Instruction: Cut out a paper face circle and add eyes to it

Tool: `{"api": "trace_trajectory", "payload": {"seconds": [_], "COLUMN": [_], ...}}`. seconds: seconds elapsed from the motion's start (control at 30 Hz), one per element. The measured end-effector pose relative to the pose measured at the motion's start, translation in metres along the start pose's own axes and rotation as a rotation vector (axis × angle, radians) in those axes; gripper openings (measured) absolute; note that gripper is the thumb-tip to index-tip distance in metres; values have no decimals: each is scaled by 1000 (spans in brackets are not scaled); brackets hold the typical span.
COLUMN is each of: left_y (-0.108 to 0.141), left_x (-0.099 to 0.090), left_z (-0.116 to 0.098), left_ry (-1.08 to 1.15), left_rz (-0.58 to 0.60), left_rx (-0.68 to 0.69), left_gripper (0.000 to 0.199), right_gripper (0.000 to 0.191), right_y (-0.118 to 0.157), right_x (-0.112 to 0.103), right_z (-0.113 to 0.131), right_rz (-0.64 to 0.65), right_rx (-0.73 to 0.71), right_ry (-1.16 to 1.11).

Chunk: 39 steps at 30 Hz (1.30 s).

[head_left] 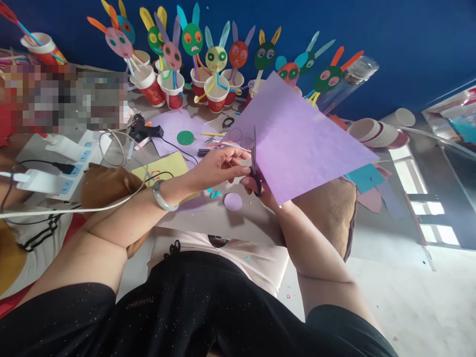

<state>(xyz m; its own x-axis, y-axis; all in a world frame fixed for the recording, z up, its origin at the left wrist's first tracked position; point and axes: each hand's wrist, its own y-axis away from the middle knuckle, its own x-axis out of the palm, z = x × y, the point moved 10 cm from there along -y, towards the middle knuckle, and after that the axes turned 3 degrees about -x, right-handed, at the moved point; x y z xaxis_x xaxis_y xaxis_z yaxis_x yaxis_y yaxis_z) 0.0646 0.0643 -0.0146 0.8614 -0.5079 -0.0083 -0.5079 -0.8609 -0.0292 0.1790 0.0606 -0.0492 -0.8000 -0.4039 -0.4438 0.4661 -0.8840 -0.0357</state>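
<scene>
A large sheet of purple paper (297,144) is held up at a tilt, with small circles drawn near its left corner. My left hand (230,166) pinches the paper by that corner, beside the drawn circles. In my right hand (266,192) are black-handled scissors (255,166), their blades pointing up against the sheet; part of this hand is hidden behind the paper. Below my hands, a cut purple paper circle (233,202) lies on the table (223,223) near several small blue scraps (213,193). A green paper circle (185,138) rests on more purple paper further back.
Several paper cups (216,94) with paper rabbit faces line the back. A black glue gun (145,130), yellow paper (163,168) and a power strip (76,171) are at left, with cords crossing my left forearm. Stacked cups (366,131) and a brown cushion (323,213) are at right.
</scene>
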Motion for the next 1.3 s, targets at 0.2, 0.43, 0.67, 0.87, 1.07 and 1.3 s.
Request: {"api": "trace_trajectory", "payload": {"seconds": [0.2, 0.43, 0.67, 0.87, 1.07, 1.3], "left_y": [1, 5, 5, 7, 9, 8], "left_x": [-23, -31, -47, -73, -84, -83], "left_z": [-7, -11, -6, -13, -20, -23], "left_ry": [101, 76, 136, 182, 192, -32], "left_rz": [-205, -300, -402, -594, -649, -615], "left_rx": [55, 125, 111, 120, 165, 221], "left_gripper": [50, 41, 37, 36, 37, 13], "right_gripper": [62, 69, 71, 69, 65, 71], "right_y": [2, 1, 1, 7, 18, 9], "right_x": [9, 16, 27, 32, 38, 15], "right_z": [9, -3, 13, 6, 17, 22], "right_rz": [43, 83, 218, 359, 540, 308], "right_rx": [-29, 1, -79, 73, 71, -52], "right_ry": [25, -74, -176, -233, -312, -378]}}
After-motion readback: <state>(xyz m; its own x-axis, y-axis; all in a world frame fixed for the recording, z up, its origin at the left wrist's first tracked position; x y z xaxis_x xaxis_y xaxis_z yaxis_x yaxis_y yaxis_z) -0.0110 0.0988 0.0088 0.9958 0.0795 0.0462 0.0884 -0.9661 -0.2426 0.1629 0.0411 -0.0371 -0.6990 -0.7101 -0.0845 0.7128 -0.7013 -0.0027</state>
